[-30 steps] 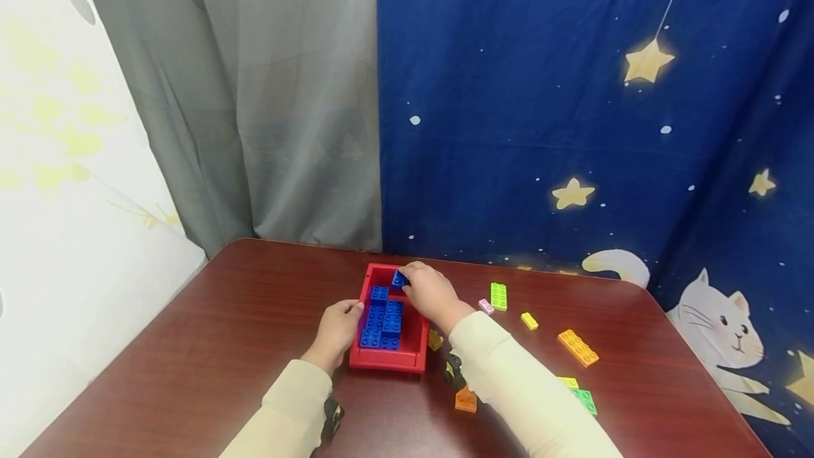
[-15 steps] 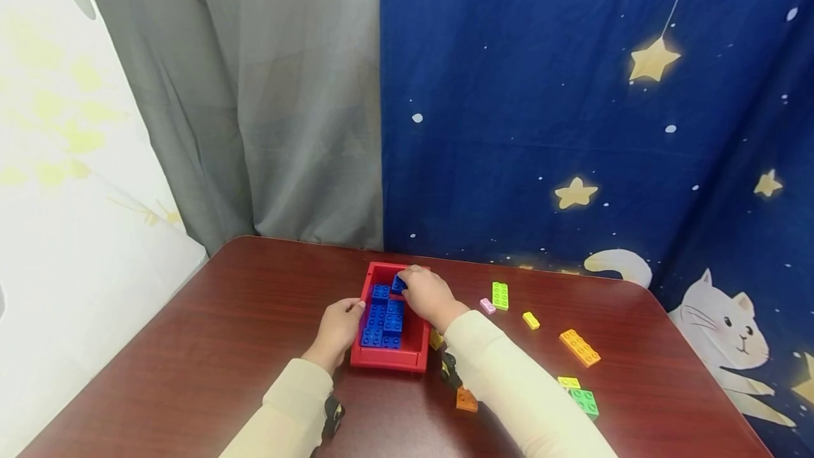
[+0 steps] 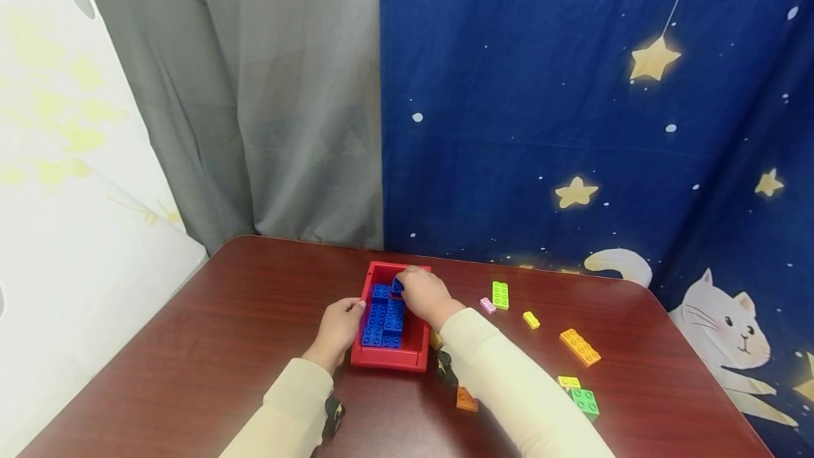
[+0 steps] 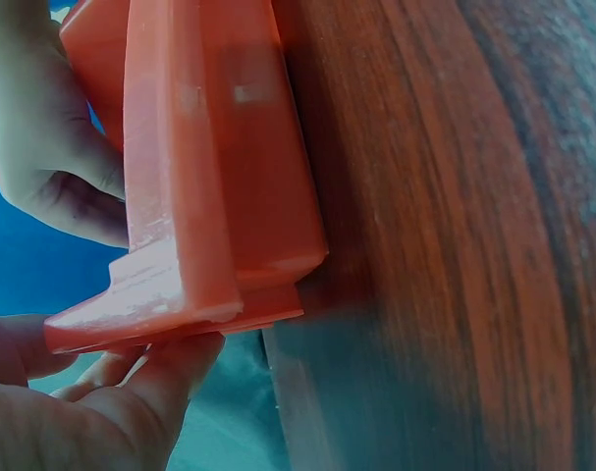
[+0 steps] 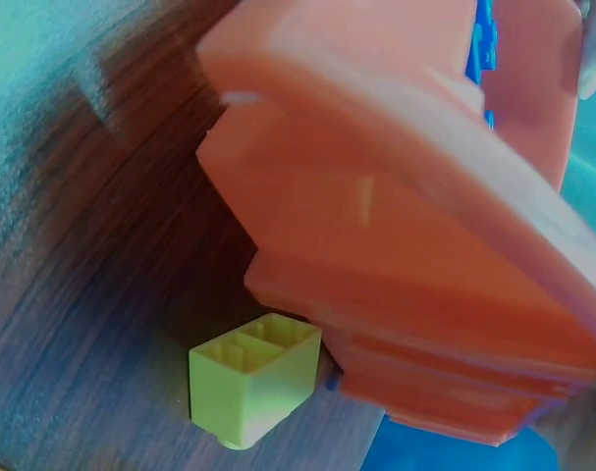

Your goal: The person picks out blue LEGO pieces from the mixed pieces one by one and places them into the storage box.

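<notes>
A red plastic box stands on the table with several blue bricks packed along its left and middle. My left hand pinches the box's left rim between thumb and fingers. In the left wrist view, the left hand's fingers sit against the rim's underside. Reaching over the far right part of the box, my right hand holds a blue brick low inside, beside the others. The fingertips partly cover that brick. Box walls fill most of the right wrist view, where the right hand's fingers hardly show.
Right of the box lie a lime brick, a pink brick, small yellow brick, orange brick and green brick. A yellow brick lies close by the box. Another orange brick is partly under the right sleeve.
The right hand has lowered the blue brick slightly toward the other bricks in the box. My left hand keeps its hold on the rim.
</notes>
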Action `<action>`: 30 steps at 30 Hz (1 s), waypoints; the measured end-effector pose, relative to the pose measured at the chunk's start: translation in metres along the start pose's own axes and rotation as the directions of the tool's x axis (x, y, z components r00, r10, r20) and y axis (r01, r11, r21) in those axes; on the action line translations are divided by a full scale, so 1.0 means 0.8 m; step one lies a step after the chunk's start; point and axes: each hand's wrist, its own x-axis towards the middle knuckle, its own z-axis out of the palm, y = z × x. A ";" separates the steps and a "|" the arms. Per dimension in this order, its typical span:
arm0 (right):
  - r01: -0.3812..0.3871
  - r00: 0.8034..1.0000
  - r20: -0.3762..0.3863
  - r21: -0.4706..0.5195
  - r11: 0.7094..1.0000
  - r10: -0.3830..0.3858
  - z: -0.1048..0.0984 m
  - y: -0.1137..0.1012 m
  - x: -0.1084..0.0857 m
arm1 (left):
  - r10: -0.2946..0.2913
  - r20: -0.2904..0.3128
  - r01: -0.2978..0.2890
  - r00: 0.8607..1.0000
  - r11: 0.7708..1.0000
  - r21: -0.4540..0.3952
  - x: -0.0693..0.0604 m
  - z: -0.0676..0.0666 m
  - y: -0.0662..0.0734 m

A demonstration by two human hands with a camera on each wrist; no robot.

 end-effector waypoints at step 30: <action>-0.020 0.991 0.134 0.019 1.000 0.018 0.000 -0.006 0.007 | 0.000 -0.013 0.000 1.000 1.000 -0.013 0.004 0.001 -0.002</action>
